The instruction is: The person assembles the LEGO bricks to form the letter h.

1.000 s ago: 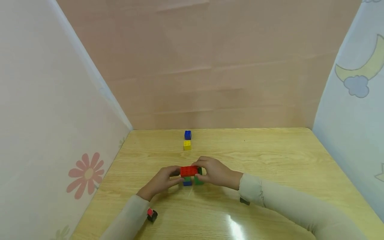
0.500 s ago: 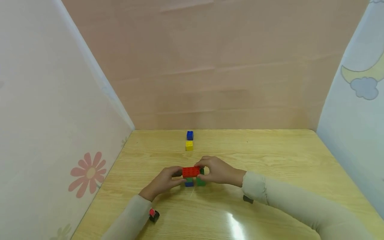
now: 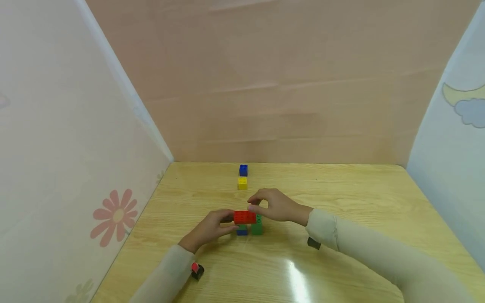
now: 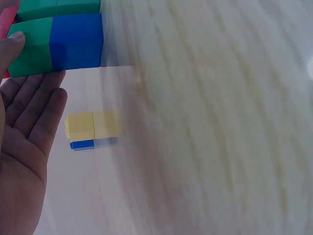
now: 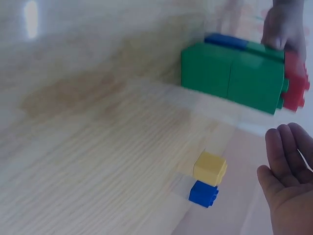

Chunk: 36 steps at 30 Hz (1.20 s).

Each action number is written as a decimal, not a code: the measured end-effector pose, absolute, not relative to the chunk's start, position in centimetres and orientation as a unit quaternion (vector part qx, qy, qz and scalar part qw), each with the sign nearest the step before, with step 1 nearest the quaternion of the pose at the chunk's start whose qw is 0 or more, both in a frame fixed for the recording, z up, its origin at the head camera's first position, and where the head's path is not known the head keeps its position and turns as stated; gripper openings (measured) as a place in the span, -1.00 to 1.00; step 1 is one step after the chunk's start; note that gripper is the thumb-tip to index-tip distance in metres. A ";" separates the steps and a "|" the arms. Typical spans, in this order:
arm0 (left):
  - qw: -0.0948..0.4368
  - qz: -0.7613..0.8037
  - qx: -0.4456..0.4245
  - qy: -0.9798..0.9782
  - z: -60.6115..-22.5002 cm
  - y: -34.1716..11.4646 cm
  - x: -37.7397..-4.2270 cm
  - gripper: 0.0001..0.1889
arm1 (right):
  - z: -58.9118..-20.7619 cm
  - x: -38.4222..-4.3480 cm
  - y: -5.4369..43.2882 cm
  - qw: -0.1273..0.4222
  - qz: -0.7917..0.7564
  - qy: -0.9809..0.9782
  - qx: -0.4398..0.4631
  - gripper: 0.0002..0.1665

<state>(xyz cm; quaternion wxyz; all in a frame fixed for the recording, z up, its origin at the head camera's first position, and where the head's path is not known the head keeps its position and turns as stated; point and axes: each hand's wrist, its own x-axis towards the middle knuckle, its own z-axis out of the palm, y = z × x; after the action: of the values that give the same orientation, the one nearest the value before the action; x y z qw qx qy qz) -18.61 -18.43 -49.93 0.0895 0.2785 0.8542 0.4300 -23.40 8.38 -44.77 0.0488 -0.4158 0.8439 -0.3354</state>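
Observation:
A red brick (image 3: pixel 244 217) lies across the tops of two short brick stacks in the head view. The left stack has a green brick (image 4: pixel 30 46) over a blue brick (image 4: pixel 77 41); the right one is made of green bricks (image 5: pixel 230 76). My left hand (image 3: pixel 209 229) holds the left stack by its green brick, thumb on the near face and fingers on the far side. My right hand (image 3: pixel 279 207) is raised just above the red brick's right end, fingers loosely bent and holding nothing. In the right wrist view a gap separates its fingertips from the bricks.
Farther back on the wooden table (image 3: pixel 341 189) stand a yellow brick (image 3: pixel 242 183) and, behind it, a blue brick (image 3: pixel 243 170). A black-and-red object (image 3: pixel 197 271) lies by the left sleeve, a dark piece (image 3: pixel 313 243) by the right sleeve. Walls border the table.
My right hand has let go of the bricks at the right end and risen slightly. My left hand keeps its hold. The whole head view has shifted a little.

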 end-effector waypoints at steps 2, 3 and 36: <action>0.089 0.426 0.284 0.854 -49.9 -18.5 -18.6 -0.65 | -44.8 -24.1 8.3 0.041 -0.346 0.849 -0.399 -0.46; 0.089 0.425 0.286 0.854 -50.1 -18.6 -18.8 -0.63 | -44.9 -24.5 8.2 0.037 -0.349 0.851 -0.390 -0.46; 0.113 0.399 0.243 0.877 -49.9 -19.7 -18.4 -0.57 | -49.4 -32.7 2.6 0.056 -0.319 0.915 -0.239 -0.19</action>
<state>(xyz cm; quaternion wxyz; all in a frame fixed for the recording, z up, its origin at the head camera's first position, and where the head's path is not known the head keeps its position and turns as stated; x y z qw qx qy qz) -18.44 -19.70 -49.89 0.1127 0.2429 0.8769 0.3991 -32.72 2.56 -49.44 0.0558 -0.2389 0.9153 -0.3193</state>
